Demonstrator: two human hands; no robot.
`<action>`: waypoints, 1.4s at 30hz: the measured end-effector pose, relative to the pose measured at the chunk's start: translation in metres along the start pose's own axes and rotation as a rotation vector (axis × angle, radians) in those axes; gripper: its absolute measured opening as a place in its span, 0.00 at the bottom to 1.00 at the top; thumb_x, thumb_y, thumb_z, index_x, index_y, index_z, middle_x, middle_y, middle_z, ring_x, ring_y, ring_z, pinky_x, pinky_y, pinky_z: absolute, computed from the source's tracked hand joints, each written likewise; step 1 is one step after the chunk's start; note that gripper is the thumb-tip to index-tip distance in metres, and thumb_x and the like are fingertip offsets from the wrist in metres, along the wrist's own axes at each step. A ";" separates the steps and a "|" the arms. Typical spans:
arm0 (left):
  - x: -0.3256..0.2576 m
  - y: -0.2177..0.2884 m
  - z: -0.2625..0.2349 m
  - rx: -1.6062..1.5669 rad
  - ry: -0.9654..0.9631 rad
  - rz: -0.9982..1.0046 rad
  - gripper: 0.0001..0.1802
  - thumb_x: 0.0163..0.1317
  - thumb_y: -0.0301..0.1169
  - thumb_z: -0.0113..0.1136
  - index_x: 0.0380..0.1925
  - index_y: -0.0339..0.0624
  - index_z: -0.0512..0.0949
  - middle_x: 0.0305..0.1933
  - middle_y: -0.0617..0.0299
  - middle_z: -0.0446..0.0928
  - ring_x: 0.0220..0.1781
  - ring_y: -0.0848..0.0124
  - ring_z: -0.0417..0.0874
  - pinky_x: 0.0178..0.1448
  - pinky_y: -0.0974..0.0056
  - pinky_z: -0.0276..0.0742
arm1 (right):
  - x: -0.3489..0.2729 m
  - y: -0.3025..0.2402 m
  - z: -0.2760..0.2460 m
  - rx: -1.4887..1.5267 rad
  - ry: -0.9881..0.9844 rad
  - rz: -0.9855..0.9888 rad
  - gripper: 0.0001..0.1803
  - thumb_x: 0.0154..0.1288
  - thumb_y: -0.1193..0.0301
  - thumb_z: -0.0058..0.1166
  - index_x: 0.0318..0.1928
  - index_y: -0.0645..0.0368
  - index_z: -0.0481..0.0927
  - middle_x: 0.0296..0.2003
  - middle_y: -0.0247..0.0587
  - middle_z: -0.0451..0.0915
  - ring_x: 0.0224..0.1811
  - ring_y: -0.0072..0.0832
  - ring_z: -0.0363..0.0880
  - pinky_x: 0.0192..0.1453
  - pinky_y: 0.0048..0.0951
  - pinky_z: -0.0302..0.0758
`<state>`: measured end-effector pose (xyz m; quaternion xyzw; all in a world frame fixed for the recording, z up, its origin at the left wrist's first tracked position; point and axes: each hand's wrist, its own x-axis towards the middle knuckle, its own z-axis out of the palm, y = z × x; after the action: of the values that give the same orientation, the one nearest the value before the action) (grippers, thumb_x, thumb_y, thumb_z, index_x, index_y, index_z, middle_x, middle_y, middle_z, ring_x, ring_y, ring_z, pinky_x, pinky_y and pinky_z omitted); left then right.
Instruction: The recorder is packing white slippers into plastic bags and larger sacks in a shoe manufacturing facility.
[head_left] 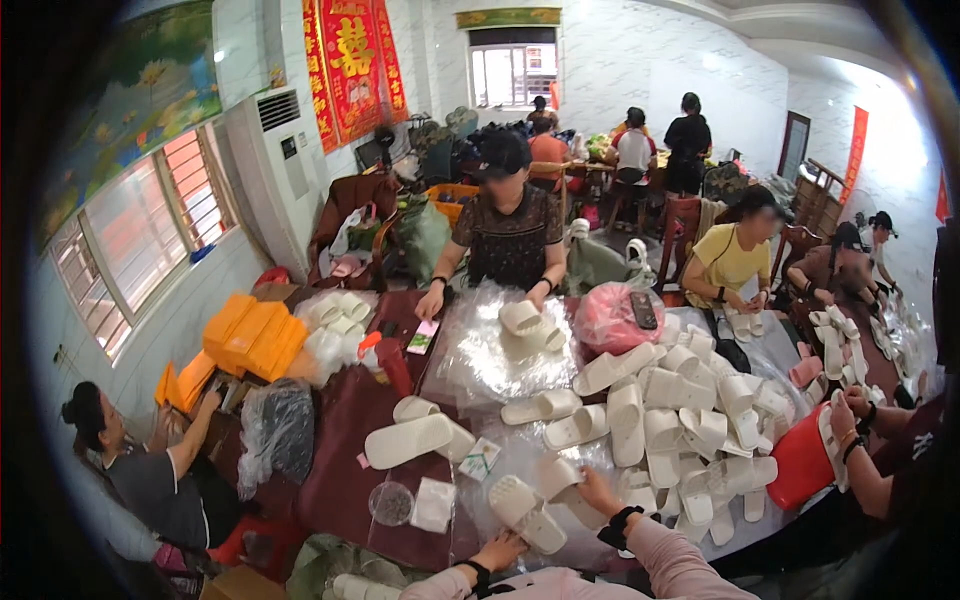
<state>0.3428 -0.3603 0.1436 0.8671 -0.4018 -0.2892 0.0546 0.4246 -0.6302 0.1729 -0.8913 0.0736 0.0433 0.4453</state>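
Observation:
My right hand (600, 493) grips a white slipper (558, 476), which is slightly blurred, over the table close to me. Just left of it, another white slipper (524, 510) lies with its strap end away from me. My left hand (500, 551) rests low beside that slipper's near end, fingers stretched toward it over clear plastic. Left of these are a small white-and-green card (480, 459), a white square packet (433, 504) and a round clear tub (391, 503) of small bits. Farther left lies a pair of white slippers (410, 437), one resting on the other.
A large heap of white slippers (665, 425) covers the table to my right. Across stands a co-worker (505, 230) at clear plastic bags (470, 345) with slippers. Orange packages (253, 337) sit at the left, a red stool (803, 462) at the right.

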 end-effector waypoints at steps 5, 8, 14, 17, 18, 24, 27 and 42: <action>0.016 -0.010 0.024 -0.006 -0.111 -0.023 0.27 0.58 0.36 0.47 0.60 0.59 0.61 0.67 0.50 0.50 0.68 0.45 0.48 0.62 0.39 0.57 | 0.024 -0.016 0.023 -0.140 -0.104 -0.040 0.21 0.55 0.66 0.52 0.48 0.60 0.68 0.36 0.58 0.78 0.39 0.48 0.77 0.42 0.44 0.72; 0.007 0.001 0.014 -0.136 0.080 -0.036 0.21 0.51 0.30 0.50 0.48 0.47 0.74 0.57 0.48 0.66 0.53 0.46 0.69 0.53 0.51 0.69 | 0.025 -0.011 0.029 -0.322 0.024 -0.254 0.24 0.52 0.64 0.55 0.47 0.64 0.69 0.36 0.55 0.76 0.41 0.51 0.74 0.44 0.46 0.69; 0.010 -0.006 0.034 -0.231 0.086 -0.065 0.23 0.46 0.26 0.50 0.47 0.49 0.74 0.60 0.50 0.60 0.58 0.45 0.61 0.54 0.48 0.67 | -0.016 -0.011 0.032 -0.451 -0.351 -0.307 0.22 0.52 0.59 0.55 0.47 0.55 0.74 0.47 0.58 0.70 0.52 0.51 0.66 0.52 0.44 0.66; 0.009 -0.003 0.028 -0.249 0.108 -0.049 0.23 0.45 0.25 0.51 0.45 0.49 0.74 0.59 0.50 0.61 0.58 0.45 0.61 0.54 0.47 0.66 | -0.029 0.008 0.045 -0.497 -0.517 -0.578 0.22 0.53 0.54 0.52 0.49 0.44 0.76 0.55 0.63 0.62 0.61 0.54 0.56 0.61 0.48 0.59; 0.009 -0.003 0.031 -0.213 0.130 -0.058 0.23 0.45 0.26 0.50 0.46 0.50 0.74 0.58 0.50 0.62 0.58 0.45 0.61 0.54 0.46 0.65 | -0.032 0.011 0.051 -0.514 -0.487 -0.766 0.22 0.53 0.52 0.51 0.50 0.38 0.76 0.58 0.64 0.58 0.65 0.54 0.50 0.64 0.51 0.54; 0.010 0.002 0.021 -0.138 0.057 -0.070 0.26 0.49 0.29 0.49 0.52 0.53 0.70 0.60 0.50 0.60 0.60 0.46 0.59 0.56 0.45 0.64 | -0.007 -0.005 0.082 -0.575 -0.456 -0.523 0.24 0.53 0.50 0.51 0.49 0.45 0.76 0.56 0.57 0.62 0.64 0.53 0.53 0.64 0.59 0.49; 0.011 -0.001 0.022 -0.106 0.031 -0.072 0.26 0.52 0.32 0.49 0.55 0.53 0.67 0.63 0.49 0.58 0.63 0.45 0.57 0.57 0.45 0.63 | 0.004 -0.002 0.087 -0.585 -0.431 -0.483 0.26 0.53 0.53 0.51 0.51 0.52 0.74 0.53 0.53 0.66 0.62 0.47 0.59 0.63 0.54 0.54; 0.036 -0.045 0.089 0.137 0.395 0.193 0.23 0.58 0.45 0.48 0.53 0.54 0.70 0.61 0.49 0.59 0.65 0.43 0.56 0.61 0.45 0.61 | -0.081 0.009 -0.035 0.467 -0.971 0.169 0.19 0.65 0.66 0.43 0.54 0.60 0.71 0.39 0.29 0.76 0.38 0.18 0.69 0.42 0.20 0.68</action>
<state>0.3420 -0.3441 0.0387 0.8661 -0.4832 -0.0793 0.1007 0.3436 -0.6559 0.1981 -0.6374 -0.0615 0.4679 0.6091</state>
